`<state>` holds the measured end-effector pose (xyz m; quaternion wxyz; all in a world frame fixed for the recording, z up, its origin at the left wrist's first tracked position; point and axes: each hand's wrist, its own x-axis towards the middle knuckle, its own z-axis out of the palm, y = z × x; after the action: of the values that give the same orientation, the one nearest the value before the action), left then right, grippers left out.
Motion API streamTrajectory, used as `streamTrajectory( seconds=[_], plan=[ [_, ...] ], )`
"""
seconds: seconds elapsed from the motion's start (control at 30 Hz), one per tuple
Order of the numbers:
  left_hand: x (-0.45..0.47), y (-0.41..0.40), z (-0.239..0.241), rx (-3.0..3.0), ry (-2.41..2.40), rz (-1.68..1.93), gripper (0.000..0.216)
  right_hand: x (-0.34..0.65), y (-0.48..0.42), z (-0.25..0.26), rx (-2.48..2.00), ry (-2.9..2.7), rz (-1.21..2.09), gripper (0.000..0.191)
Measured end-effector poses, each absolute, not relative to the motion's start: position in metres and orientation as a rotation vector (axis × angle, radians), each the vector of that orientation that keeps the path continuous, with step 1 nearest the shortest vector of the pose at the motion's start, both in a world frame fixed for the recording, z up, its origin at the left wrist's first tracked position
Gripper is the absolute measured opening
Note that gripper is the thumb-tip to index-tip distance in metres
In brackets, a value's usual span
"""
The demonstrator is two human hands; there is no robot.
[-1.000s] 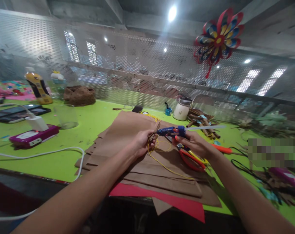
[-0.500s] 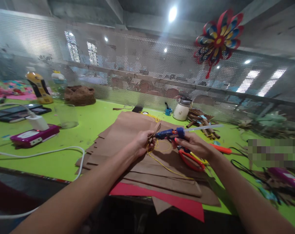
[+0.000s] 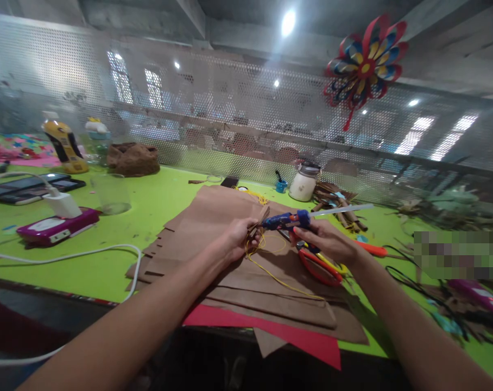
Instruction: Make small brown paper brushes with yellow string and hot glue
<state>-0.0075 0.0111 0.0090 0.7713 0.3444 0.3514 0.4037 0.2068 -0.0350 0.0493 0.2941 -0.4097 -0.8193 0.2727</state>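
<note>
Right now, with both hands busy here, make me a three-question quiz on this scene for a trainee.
1. Multiple choice: what does the right hand hold?
A) the yellow bottle
B) the blue glue gun
C) the white jar

2. True or false: the blue glue gun's front end points toward the left hand.

3. Fill in the colour: a bright ____ sheet sticks out from under the brown paper.

Key: 1. B; 2. true; 3. red
</note>
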Motion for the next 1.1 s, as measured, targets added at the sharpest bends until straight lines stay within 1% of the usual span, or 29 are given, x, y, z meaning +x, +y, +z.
streamTrajectory(
  seconds=[0.3, 0.57, 0.83, 1.1],
  plan=[
    [-0.0080, 0.0104, 0.0085, 0.718, 0.801, 0.895, 0.020, 0.2082, -0.0361, 0.0485, -1.070, -2.273, 0.711, 0.041],
    [-0.0073, 0.0107, 0.0094, 0.753, 0.786, 0.871, 0.026, 0.2092, -0.0346, 0.0508, -1.112, -2.199, 0.750, 0.042],
    [-0.0079, 0.0088, 0.0108, 0.778, 0.848, 0.870, 0.021, 0.2057, -0.0382, 0.0512, -1.063, -2.296, 0.735, 0.041],
    [-0.0077, 0.0104, 0.0098, 0.754, 0.831, 0.860, 0.021, 0.2079, -0.0380, 0.0529, -1.134, -2.254, 0.725, 0.042]
  ],
)
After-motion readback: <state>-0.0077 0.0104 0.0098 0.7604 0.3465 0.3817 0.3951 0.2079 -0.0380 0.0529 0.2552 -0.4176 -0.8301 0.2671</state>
